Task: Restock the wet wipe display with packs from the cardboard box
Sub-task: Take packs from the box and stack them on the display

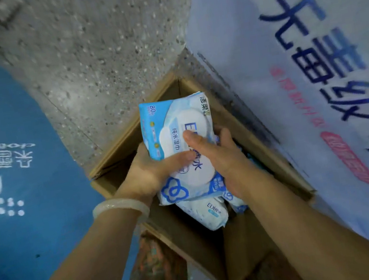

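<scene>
An open cardboard box (117,151) stands on the floor below me. Both hands hold a stack of blue-and-white wet wipe packs (169,127) just above its opening. My left hand (150,172), with a pale bangle on the wrist, grips the stack's left side, thumb across the lower pack. The stack's right side is clasped by my right hand (220,155), its thumb pressed on the upper pack's white lid. More packs (205,212) lie inside the box under the stack.
A white display panel (311,57) with large blue characters rises directly right of the box. A blue floor graphic (3,145) with white lettering covers the left. Speckled grey floor (101,43) lies beyond the box. My patterned clothing (157,274) shows at the bottom.
</scene>
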Available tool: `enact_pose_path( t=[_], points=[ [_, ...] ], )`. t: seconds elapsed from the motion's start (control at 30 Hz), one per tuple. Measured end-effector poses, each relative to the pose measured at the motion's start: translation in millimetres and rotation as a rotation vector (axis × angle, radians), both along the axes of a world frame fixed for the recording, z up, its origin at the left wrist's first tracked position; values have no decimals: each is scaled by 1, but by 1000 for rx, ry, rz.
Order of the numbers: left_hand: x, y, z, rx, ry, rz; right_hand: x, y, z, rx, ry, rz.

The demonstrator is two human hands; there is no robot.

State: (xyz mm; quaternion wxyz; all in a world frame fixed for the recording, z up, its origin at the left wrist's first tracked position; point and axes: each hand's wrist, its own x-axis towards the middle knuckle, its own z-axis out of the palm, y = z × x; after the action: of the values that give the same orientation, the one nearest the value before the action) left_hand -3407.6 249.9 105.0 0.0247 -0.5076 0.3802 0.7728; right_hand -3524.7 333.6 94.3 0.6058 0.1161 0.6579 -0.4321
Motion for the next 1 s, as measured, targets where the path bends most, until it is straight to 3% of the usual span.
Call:
enact_pose_path(
  t=[0.3,0.6,0.8,1.0],
  points=[
    [-53,-20,239,-156,308,-189,-25,10,239,-303,189,-266],
    [-109,-5,469,-439,532,-482,-53,39,460,-534,399,-503],
    [-138,32,569,-546,701,-573,-77,81,559,-600,564,-557],
    [-179,86,622,-578,812,-604,-112,138,615,-635,684,-573]
  ],
)
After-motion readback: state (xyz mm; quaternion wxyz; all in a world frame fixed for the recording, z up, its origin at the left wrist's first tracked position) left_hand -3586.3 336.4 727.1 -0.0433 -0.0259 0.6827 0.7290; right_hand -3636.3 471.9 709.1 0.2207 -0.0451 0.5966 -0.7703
